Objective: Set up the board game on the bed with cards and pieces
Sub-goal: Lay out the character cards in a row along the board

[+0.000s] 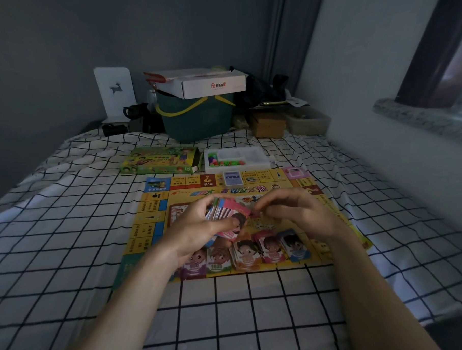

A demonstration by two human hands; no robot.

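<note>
Left hand [200,223] gripping fanned card stack [227,214] over yellow game board [152,220]; right hand [292,212] fingers curled, pinching stack's edge; five card piles [246,253] below.

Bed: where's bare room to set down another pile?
Free: bare sheet left of the board, and the near strip between board and camera. Crowded: the board's near edge with card stacks, and beyond it the game box and tray.

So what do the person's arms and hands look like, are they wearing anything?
Both forearms are bare to the frame's bottom edge, with no sleeves visible. The left hand and right hand wear no gloves, and no rings, watch or bracelets are visible in this dim view.
</note>
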